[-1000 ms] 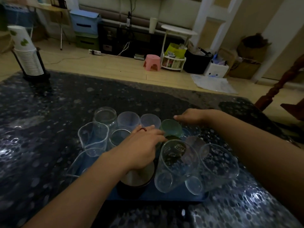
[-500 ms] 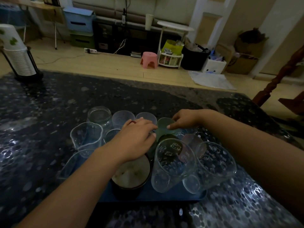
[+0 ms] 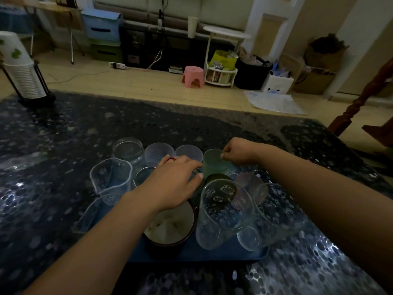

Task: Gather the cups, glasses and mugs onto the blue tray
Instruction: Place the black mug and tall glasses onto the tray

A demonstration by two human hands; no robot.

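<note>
Your right hand [image 3: 238, 153] has its grip pinched on the far rim of the green cup [image 3: 214, 161], which stands at the back of the crowded blue tray [image 3: 191, 255] on the counter [image 3: 53, 167], while your left hand [image 3: 174, 184] rests spread over the dark mug [image 3: 170, 228] and its neighbours, whether holding anything I cannot tell. The cup looks like light, slightly flexible plastic, so a rim pinch should do. The clear glasses [image 3: 223, 209] touching it look slick and breakable, so lift it straight up.

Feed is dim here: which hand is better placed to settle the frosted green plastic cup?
Probably the right hand: it already pinches the frosted green plastic cup at its rim. The left hand only rests beside it.
</note>
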